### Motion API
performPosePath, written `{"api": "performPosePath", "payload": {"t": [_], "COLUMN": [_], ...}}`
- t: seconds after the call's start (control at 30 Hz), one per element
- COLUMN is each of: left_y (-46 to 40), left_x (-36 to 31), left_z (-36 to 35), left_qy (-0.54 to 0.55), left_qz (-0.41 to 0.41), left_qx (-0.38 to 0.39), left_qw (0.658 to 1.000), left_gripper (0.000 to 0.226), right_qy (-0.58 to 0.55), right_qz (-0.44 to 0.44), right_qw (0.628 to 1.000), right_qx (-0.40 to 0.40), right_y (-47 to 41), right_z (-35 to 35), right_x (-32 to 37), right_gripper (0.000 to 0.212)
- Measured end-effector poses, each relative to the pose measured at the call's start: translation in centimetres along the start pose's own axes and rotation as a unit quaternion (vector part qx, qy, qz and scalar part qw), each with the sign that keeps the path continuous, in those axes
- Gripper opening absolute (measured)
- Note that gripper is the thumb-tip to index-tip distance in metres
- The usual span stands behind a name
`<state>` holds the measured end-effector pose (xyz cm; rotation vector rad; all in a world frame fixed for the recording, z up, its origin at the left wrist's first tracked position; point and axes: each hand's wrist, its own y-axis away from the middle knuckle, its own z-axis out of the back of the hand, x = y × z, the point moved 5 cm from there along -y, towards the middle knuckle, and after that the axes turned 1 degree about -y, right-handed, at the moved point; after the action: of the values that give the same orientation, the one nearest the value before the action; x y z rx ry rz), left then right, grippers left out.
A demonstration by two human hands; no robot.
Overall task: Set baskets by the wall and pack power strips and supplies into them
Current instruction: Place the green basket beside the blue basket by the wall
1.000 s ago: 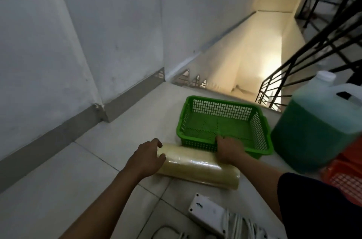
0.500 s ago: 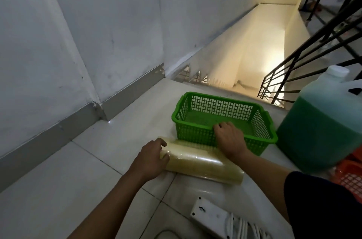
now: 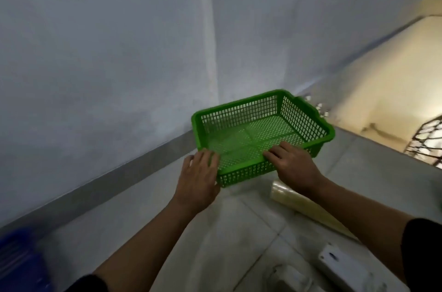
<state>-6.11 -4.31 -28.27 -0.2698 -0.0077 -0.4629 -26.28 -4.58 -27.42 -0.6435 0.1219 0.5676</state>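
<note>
Green plastic mesh basket [image 3: 260, 133] is held tilted above the tiled floor [image 3: 239, 239], close to the grey wall [image 3: 107, 64] and its skirting band [image 3: 134, 167]. The left hand [image 3: 197, 178] lies flat with fingers spread against the basket's near left corner, not closed on it. The right hand [image 3: 293, 166] grips the near rim, fingers curled over into the basket. The basket is empty. A roll of clear yellowish film [image 3: 308, 208] lies on the floor beneath the right forearm. A white power strip [image 3: 344, 267] lies at the lower right, blurred.
</note>
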Motion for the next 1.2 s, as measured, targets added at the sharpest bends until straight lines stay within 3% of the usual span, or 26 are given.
{"api": "performPosePath", "payload": {"t": [0.13,0.23,0.33,0.53,0.63,0.73,0.83,0.93,1.0,1.07,1.2], "left_y": [5.9,9.8,12.8,15.9,17.0,18.0,18.8,19.3,18.7,17.1,10.4], "left_x": [4.4,6.1,7.7,9.7,10.6,11.0,11.1,11.5,11.3,11.0,8.9], "left_z": [-0.4,-0.4,-0.4,-0.4,-1.0,-1.9,-3.0,-3.5,-3.2,-2.7,-2.0], "left_qy": [-0.070,-0.118,-0.110,-0.055,-0.044,-0.023,-0.039,-0.061,-0.028,0.034,0.100], "left_qz": [-0.011,-0.056,-0.057,-0.024,0.009,0.040,0.043,0.046,0.058,0.075,0.042], "left_qx": [0.179,0.248,0.288,0.356,0.405,0.466,0.517,0.569,0.574,0.542,0.395], "left_qw": [0.981,0.960,0.950,0.932,0.913,0.883,0.854,0.819,0.817,0.836,0.912], "left_gripper": [0.026,0.025,0.029,0.039,0.048,0.051,0.049,0.043,0.050,0.050,0.027], "right_qy": [-0.020,-0.038,-0.076,-0.074,-0.066,-0.058,-0.072,-0.098,-0.113,-0.125,-0.115], "right_qz": [0.131,0.187,0.211,0.203,0.172,0.161,0.133,0.109,0.090,0.077,0.007], "right_qw": [0.991,0.981,0.974,0.972,0.970,0.967,0.949,0.943,0.941,0.941,0.939], "right_qx": [0.002,0.017,0.033,0.090,0.155,0.190,0.275,0.298,0.307,0.306,0.325], "right_y": [-2.9,-4.4,-5.4,-6.0,-5.9,-5.7,-5.8,-5.4,-5.0,-4.4,-1.8], "right_z": [-0.6,-1.0,-1.2,-2.8,-3.5,-4.2,-4.5,-5.5,-5.2,-4.7,-2.4], "right_x": [6.9,11.3,14.6,19.1,20.9,22.6,24.0,24.6,24.4,23.5,18.4], "right_gripper": [0.031,0.019,0.026,0.008,0.020,0.023,0.015,0.024,0.024,0.023,0.035]}}
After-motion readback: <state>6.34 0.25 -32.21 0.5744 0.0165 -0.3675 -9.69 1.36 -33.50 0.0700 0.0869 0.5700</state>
